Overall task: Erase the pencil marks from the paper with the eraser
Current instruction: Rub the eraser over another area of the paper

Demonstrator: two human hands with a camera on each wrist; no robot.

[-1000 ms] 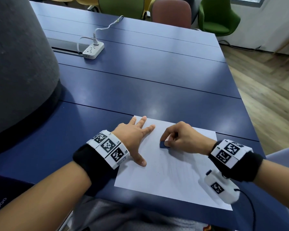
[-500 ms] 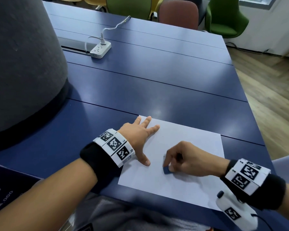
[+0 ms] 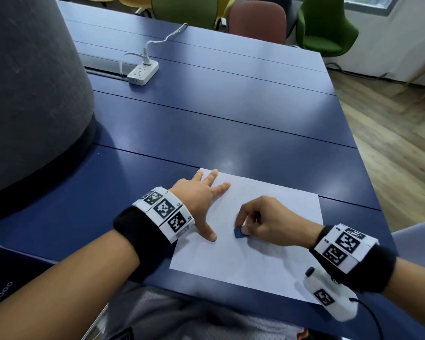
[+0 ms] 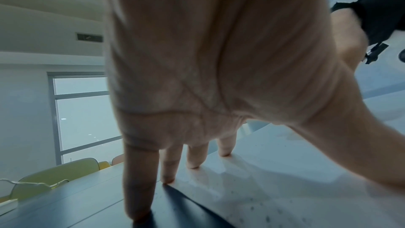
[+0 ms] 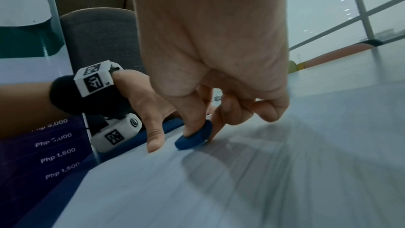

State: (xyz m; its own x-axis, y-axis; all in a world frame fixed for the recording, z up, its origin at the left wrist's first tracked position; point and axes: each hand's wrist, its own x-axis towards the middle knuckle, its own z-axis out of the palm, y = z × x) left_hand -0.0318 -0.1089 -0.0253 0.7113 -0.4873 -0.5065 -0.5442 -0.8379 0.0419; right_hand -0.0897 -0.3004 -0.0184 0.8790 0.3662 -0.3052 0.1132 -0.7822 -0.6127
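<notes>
A white sheet of paper (image 3: 268, 253) lies on the blue table near its front edge, with faint grey pencil strokes across its middle. My right hand (image 3: 258, 222) pinches a small dark blue eraser (image 3: 238, 233) between thumb and fingers, its lower edge down on the sheet. The right wrist view shows the eraser (image 5: 195, 137) tilted, its edge on the paper (image 5: 263, 188). My left hand (image 3: 201, 200) lies flat with fingers spread, pressing the sheet's left edge; in the left wrist view its fingertips (image 4: 192, 162) stand on the paper (image 4: 285, 188) and the table.
A big grey upholstered seat back (image 3: 30, 94) rises at the left. A white power strip (image 3: 142, 72) with its cable lies at the far side of the table (image 3: 231, 123). Green and brown chairs (image 3: 324, 25) stand beyond. Wooden floor (image 3: 402, 143) lies past the table's right edge.
My right hand drew the eraser down the sheet towards me from its upper middle, then shifted slightly up and right. The left hand kept pressing the paper's left edge.
</notes>
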